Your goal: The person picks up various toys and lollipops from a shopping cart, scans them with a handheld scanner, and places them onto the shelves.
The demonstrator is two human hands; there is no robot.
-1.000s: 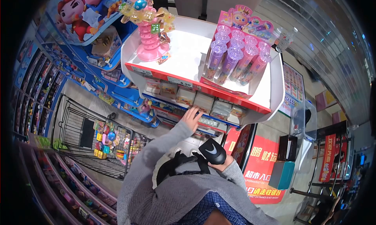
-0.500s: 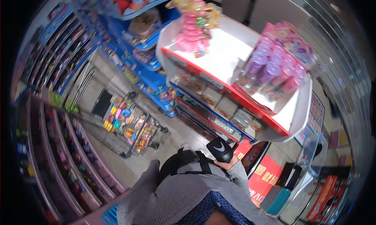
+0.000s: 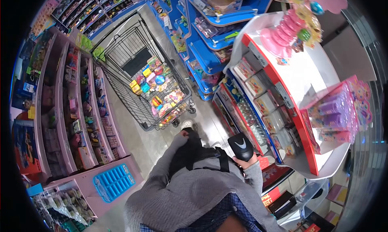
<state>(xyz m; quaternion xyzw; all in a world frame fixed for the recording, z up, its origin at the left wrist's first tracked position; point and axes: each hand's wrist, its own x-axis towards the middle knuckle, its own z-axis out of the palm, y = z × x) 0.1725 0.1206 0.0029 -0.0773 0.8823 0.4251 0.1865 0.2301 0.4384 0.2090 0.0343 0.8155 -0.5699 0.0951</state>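
My right hand (image 3: 245,162) is wrapped round a black handheld barcode scanner (image 3: 241,146) with a pale curved mark on its top. It is held in front of my body, on the right. My left hand (image 3: 184,133) hangs by my dark trousers, below the grey sleeve, and its fingers are too small and hidden to read. Ahead of it stands a black wire shopping cart (image 3: 117,80) with several colourful packaged toys and sweets (image 3: 159,79) in its bottom.
Pink shelving (image 3: 60,110) full of small goods runs along the left, with a blue tray (image 3: 114,182) near its end. On the right, a white-and-red display stand (image 3: 279,78) holds a pink stand (image 3: 285,30) and purple-pink packages (image 3: 335,110). Blue shelves (image 3: 210,62) rise beyond the cart.
My view has turned left, so the cart now appears higher and nearer and the display stand lies further right. My left hand has come into sight. The scanner stays in my right hand.
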